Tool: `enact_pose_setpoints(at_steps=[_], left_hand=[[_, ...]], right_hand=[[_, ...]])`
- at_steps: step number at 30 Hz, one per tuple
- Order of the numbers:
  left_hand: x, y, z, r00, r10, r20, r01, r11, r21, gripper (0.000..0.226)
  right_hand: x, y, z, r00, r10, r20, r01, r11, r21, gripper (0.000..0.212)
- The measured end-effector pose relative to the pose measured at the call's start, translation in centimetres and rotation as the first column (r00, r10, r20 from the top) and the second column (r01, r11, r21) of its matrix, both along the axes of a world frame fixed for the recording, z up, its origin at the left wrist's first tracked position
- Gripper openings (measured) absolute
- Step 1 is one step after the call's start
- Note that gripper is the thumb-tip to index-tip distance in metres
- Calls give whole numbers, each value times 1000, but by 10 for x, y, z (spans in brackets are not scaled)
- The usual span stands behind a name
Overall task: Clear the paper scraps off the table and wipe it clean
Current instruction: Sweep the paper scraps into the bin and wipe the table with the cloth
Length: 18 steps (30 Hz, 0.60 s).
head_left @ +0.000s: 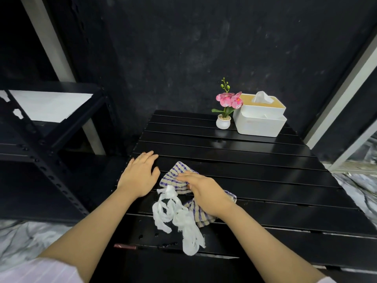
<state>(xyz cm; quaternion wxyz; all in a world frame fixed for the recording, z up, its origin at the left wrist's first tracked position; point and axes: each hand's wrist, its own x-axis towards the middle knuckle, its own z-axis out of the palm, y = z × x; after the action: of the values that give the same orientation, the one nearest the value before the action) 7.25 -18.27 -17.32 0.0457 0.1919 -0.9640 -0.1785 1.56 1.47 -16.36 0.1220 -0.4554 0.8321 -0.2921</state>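
Scraps of white paper (pixel 177 218) lie in a crumpled, stringy heap near the front left corner of the black slatted surface (pixel 255 170), and we see them touching the left edge of a striped cloth (pixel 177 177). The cloth, beige with purple lines, is bunched just inside the left edge of the surface. Our right hand (pixel 206 192) lies on top of it, palm down, fingers spread and flat, pressing rather than clutching; part of the cloth shows beyond the fingertips and part beneath the wrist. Our left hand (pixel 140 174) rests open and flat on the surface at its left edge, just beside the cloth, holding nothing. At the far right corner stands a white tissue box (pixel 260 117) with a tissue poking from its tan lid, and just to its left a small white pot with a pink orchid (pixel 226 108). A dark metal shelf rack (pixel 40 129) stands off the left edge.
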Motion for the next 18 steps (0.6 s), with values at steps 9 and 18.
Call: enact_pose_setpoints(at_steps=[9, 18], left_hand=[[32, 5, 16, 1000, -13, 7, 13, 999, 48, 50], [103, 24, 11, 1000, -26, 1, 26, 999, 38, 51]], right_hand=[[6, 41, 19, 913, -362, 190, 394, 903, -171, 37], [47, 115, 23, 744, -637, 202, 667, 729, -157, 40]])
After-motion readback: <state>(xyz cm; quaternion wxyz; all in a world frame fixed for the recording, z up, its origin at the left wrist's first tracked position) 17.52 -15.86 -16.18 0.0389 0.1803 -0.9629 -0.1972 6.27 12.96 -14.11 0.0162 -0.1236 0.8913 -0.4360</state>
